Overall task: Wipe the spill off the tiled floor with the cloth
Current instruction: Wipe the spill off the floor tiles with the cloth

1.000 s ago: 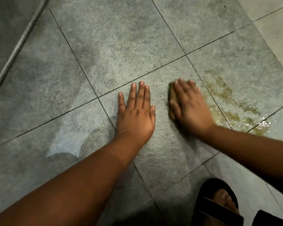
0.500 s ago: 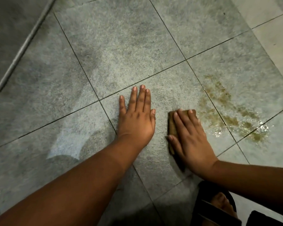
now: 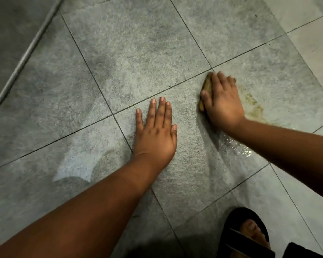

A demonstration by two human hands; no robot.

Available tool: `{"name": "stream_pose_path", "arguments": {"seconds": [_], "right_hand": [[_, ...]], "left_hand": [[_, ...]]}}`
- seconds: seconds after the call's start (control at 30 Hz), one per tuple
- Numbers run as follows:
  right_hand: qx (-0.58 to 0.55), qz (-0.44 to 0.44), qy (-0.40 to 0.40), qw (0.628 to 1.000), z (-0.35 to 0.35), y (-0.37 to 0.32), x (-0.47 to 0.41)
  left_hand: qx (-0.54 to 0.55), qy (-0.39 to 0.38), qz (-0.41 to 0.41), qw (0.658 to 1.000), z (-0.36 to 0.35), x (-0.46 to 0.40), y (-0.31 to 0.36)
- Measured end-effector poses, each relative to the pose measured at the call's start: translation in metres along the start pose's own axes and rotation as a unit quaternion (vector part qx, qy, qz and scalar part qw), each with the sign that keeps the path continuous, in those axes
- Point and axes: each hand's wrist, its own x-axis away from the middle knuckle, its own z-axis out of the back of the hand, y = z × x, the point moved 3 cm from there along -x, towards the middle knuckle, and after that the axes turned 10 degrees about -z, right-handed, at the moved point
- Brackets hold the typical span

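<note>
My right hand (image 3: 223,100) presses flat on a folded brown cloth (image 3: 206,88), which shows only along the hand's left edge, just below a grout line crossing. A yellowish-brown spill (image 3: 254,107) stains the grey tiled floor (image 3: 138,43) right of that hand. A wet, glistening patch (image 3: 233,146) lies beneath my right forearm. My left hand (image 3: 156,131) rests flat on the tile with straight fingers, a hand's width left of the cloth, and holds nothing.
A grey metal tube (image 3: 26,54), bent at its lower end, runs diagonally across the upper left. My foot in a black sandal (image 3: 248,233) stands at the bottom right. A pale light patch (image 3: 76,164) lies on the tile at left.
My right hand has pushed the cloth away from me and to the right, up to the grout crossing. A wet streak trails behind it. My left hand stays planted.
</note>
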Motion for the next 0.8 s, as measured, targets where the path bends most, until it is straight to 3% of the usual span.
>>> {"name": "stream_pose_path", "arguments": {"seconds": [0.13, 0.2, 0.33, 0.5, 0.6, 0.67, 0.8], "right_hand": [[0.013, 0.117, -0.051, 0.992, -0.015, 0.007, 0.101], [0.013, 0.128, -0.053, 0.990, -0.022, 0.011, 0.115], [0.013, 0.104, -0.018, 0.994, -0.017, -0.002, 0.063], [-0.010, -0.014, 0.030, 0.999, 0.002, -0.001, -0.051], [-0.008, -0.033, 0.037, 0.999, 0.005, -0.006, -0.066], [-0.007, -0.011, 0.027, 1.000, 0.001, -0.009, -0.039], [0.019, 0.120, -0.027, 0.992, -0.015, -0.010, 0.064]], "left_hand": [[-0.001, -0.003, 0.000, 1.000, -0.001, -0.001, 0.000], [-0.002, -0.004, 0.000, 1.000, -0.001, -0.001, 0.001], [-0.007, 0.003, 0.000, 1.000, -0.002, -0.001, 0.000], [0.005, 0.009, -0.006, 1.000, -0.002, 0.001, 0.001], [0.004, 0.016, -0.004, 1.000, -0.001, 0.000, 0.000], [0.003, 0.013, -0.004, 1.000, -0.002, 0.000, 0.000], [-0.001, 0.014, -0.005, 1.000, -0.003, -0.002, 0.000]]}}
